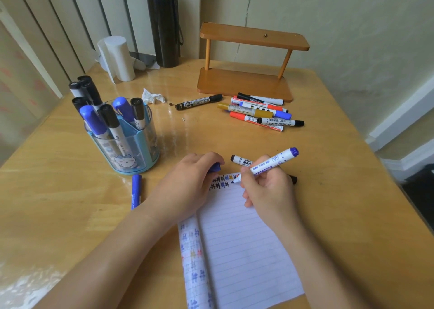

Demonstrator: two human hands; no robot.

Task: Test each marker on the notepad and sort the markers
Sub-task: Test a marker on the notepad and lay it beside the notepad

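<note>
Head view: we record the right hand (265, 186) pinching a white-barrelled blue marker (270, 163), tilted, its tip on the top line of the notepad (246, 250). The notepad lies at six o'clock on the table (70, 167), a ruled white sheet with coloured scribbles along its upper edge and a page rolled back at its left. The left hand (187, 184) rests at the pad's upper left corner, fingers curled round a blue cap (215, 167). At ten o'clock stands a clear blue plastic holder (131, 142), cylindrical, with capped markers upright. At one o'clock a loose pile of markers (260, 111) lies before a wooden shelf (249, 69). A lone black marker (198, 102) lies at twelve. The table is glossy pale wood.
</note>
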